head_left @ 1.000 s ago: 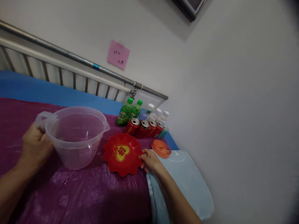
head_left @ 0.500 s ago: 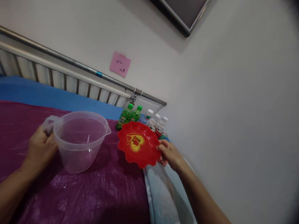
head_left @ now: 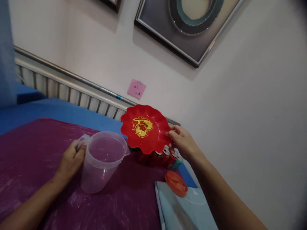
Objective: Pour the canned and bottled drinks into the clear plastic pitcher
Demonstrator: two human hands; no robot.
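Observation:
My left hand [head_left: 69, 163] is wrapped round the handle of a clear plastic pitcher [head_left: 99, 172], which looks empty and has its spout towards the right. With thumb and fingers, my right hand [head_left: 183, 140] pinches the right edge of a red scalloped plate [head_left: 158, 127] with a yellow heart print. The plate is held up and tilted, its inner face towards me. Behind and below it stand several drink cans [head_left: 171, 158], partly hidden by the plate. An orange lid [head_left: 176, 183] lies beneath my right forearm.
A purple plastic cover [head_left: 129, 204] lies over the blue surface [head_left: 67, 108]. At the lower right is a folded light-blue cloth [head_left: 184, 207]. A radiator [head_left: 74, 96] with a metal pipe runs along the wall, below a pink note [head_left: 136, 88] and a framed picture [head_left: 158, 28].
The view has tilted upward. My right hand has lifted the red plate, which now hides the bottles behind it. The pitcher sits nearer the plate, and the orange lid has come into sight.

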